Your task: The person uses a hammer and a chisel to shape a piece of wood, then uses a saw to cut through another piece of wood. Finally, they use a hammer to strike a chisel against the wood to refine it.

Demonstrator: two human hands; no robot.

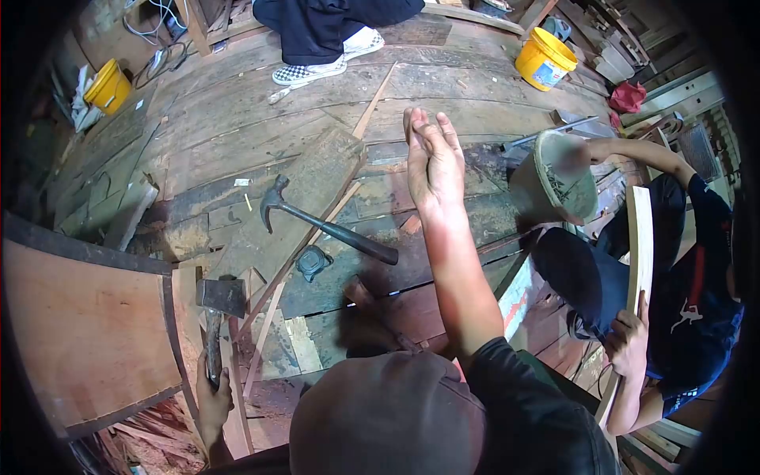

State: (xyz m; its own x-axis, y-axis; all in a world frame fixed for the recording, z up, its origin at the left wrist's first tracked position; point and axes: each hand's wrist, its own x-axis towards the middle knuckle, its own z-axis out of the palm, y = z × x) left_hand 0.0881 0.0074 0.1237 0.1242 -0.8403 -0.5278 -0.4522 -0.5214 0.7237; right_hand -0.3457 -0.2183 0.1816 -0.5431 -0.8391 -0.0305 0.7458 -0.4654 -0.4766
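Observation:
At the lower left, my left hand (214,408) is wrapped round the handle of a hatchet (222,298), whose head is up beside a wooden panel. My right hand (435,162) is stretched forward over the floor, palm up, its fingers loosely bent and apart with nothing in them. To its left, a claw hammer (336,231) lies across a thick wooden board (305,178). A dark tape measure (312,262) sits on the floor just below the hammer handle.
At the right, a co-worker holds a long wooden strip (640,245) with one hand and reaches into a grey bucket (546,186) with the other. Another person's checkered shoes (310,72) are at the top. Yellow buckets (546,57) stand at both sides; a brown panel (91,324) is at left.

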